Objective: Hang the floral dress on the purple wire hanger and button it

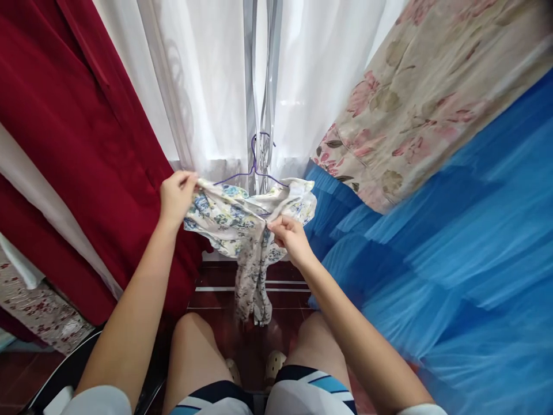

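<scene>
A white garment with a blue and yellow floral print (pixel 224 222) hangs in front of me on a purple hanger (pixel 254 155). My left hand (pixel 178 196) pinches the cloth at its upper left corner, by the shoulder. With the fingertips of my right hand (pixel 288 233) I grip its front edge near the middle. The cloth stretches between both hands, and its lower part drops in a narrow, gathered bunch over the floor. The hanger's wire shows at the neckline; its arms run inside the garment. What the hook hangs on is hard to make out.
Dark red cloth (pixel 108 132) hangs at the left and sheer white curtains (pixel 211 75) behind. On the right are a beige floral cloth (pixel 401 109) and layered blue tulle (pixel 432 271). A black rounded rim (pixel 69 360) lies low at the left, beside my leg.
</scene>
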{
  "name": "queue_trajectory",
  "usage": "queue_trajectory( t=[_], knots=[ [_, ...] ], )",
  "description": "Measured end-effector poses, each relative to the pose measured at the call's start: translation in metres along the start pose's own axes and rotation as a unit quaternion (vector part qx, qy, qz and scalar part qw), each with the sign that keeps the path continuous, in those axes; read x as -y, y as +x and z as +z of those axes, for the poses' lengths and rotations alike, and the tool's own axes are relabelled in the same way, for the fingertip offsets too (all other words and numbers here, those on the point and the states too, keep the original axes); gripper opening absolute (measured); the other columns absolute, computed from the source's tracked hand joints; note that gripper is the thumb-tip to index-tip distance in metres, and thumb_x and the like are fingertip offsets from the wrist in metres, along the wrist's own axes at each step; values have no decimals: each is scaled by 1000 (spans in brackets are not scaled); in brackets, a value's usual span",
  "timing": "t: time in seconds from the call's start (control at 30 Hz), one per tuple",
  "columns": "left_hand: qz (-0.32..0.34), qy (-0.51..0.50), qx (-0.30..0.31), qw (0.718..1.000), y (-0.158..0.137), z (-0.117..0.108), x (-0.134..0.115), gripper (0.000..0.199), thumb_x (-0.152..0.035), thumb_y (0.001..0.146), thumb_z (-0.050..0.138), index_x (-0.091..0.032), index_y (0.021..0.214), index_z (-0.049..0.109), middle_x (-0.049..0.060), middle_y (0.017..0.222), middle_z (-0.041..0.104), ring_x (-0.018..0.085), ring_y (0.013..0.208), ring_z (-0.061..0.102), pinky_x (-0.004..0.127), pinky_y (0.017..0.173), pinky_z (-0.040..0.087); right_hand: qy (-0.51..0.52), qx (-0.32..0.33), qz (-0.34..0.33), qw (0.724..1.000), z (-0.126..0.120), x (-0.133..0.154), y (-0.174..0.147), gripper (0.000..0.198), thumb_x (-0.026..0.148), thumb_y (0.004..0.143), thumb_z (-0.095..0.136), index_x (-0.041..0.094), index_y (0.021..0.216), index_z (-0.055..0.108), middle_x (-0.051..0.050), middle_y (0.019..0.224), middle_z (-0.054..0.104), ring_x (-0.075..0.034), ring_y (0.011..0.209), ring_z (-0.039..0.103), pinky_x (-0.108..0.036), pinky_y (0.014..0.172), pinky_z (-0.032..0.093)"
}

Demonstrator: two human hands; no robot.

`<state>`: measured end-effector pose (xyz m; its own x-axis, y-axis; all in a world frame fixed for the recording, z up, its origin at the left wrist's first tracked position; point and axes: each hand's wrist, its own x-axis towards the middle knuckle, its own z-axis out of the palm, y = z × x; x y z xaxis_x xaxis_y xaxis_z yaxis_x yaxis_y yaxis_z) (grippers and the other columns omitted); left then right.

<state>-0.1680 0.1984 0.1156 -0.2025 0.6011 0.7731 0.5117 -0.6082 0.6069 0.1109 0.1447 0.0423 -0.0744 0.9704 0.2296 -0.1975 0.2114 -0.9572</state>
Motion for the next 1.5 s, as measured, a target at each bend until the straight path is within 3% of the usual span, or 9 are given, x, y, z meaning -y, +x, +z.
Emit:
queue_trajectory(
  t=[0.27, 0.43, 0.6, 0.7, 0.83, 0.97, 1.23, 1.33, 1.5],
  knots=[
    [-247, -42, 85, 964, -110, 2, 97, 33, -45, 78, 64, -12, 78, 67, 5, 75, 67, 20, 74, 62, 28, 69, 51, -101, 11, 87, 991, -49, -57, -41, 30, 41, 78, 65, 22, 65, 46, 8, 44, 38, -9, 38, 34, -24, 42, 22],
    [-215, -122, 247, 937, -150, 54, 38, 33, -46, 83, 61, -14, 80, 67, 3, 76, 66, 17, 72, 62, 27, 68, 51, -297, 68, 100, 947, -74, -86, -51, 19, 32, 70, 72, 18, 75, 61, 0, 60, 58, -15, 55, 50, -28, 53, 39],
    [-69, -163, 355, 918, -138, 91, -48, 27, -40, 93, 55, -17, 85, 67, 3, 84, 65, 16, 80, 59, 26, 76, 46, -210, 236, 47, 948, -42, -51, -58, 36, 39, 74, 76, 17, 100, 66, -5, 95, 67, -19, 83, 59, -30, 74, 48],
    [-124, -230, 337, 905, -137, 98, -63, 26, -44, 93, 55, -20, 92, 62, 1, 82, 62, 14, 76, 57, 25, 73, 45, -153, 239, 69, 956, -28, -19, -59, 33, 47, 90, 59, 14, 89, 64, -3, 79, 65, -16, 69, 55, -28, 66, 47],
    [-275, -419, 384, 776, -168, 92, -56, 40, -55, 92, 54, -26, 119, 51, 3, 97, 64, 16, 85, 62, 29, 82, 48, -192, 168, 8, 967, -44, 21, -59, 32, 45, 94, 54, 14, 86, 63, -1, 78, 63, -15, 69, 55, -26, 66, 46],
    [-265, -445, 525, 675, -215, 87, -69, 51, -48, 86, 67, -19, 126, 54, 10, 103, 66, 22, 99, 64, 36, 92, 47, -312, 136, -112, 933, -65, 50, -55, 25, 35, 94, 56, 16, 83, 67, -4, 86, 66, -18, 81, 59, -28, 77, 48],
    [-302, -428, 371, 766, -232, 100, -91, 37, -42, 87, 66, -17, 115, 64, 10, 118, 66, 24, 108, 61, 34, 97, 45, -346, 224, -108, 905, -54, 54, -64, 31, 20, 93, 47, 18, 111, 73, -1, 86, 71, -18, 75, 65, -25, 70, 50],
    [-309, -374, 407, 774, -229, 91, -78, 33, -48, 86, 64, -17, 96, 70, 7, 95, 70, 23, 89, 62, 31, 80, 48, -364, 154, -136, 908, -79, 53, -60, 25, 21, 87, 53, 15, 92, 76, -1, 72, 68, -16, 63, 60, -23, 57, 45],
    [-222, -155, 383, 883, -221, 51, -58, 32, -45, 90, 57, -19, 71, 59, 1, 67, 55, 17, 68, 49, 27, 63, 38, -370, -3, -201, 907, -133, 67, -18, 16, 32, 75, 68, 17, 77, 76, -2, 64, 65, -19, 61, 58, -26, 53, 44]
  ],
)
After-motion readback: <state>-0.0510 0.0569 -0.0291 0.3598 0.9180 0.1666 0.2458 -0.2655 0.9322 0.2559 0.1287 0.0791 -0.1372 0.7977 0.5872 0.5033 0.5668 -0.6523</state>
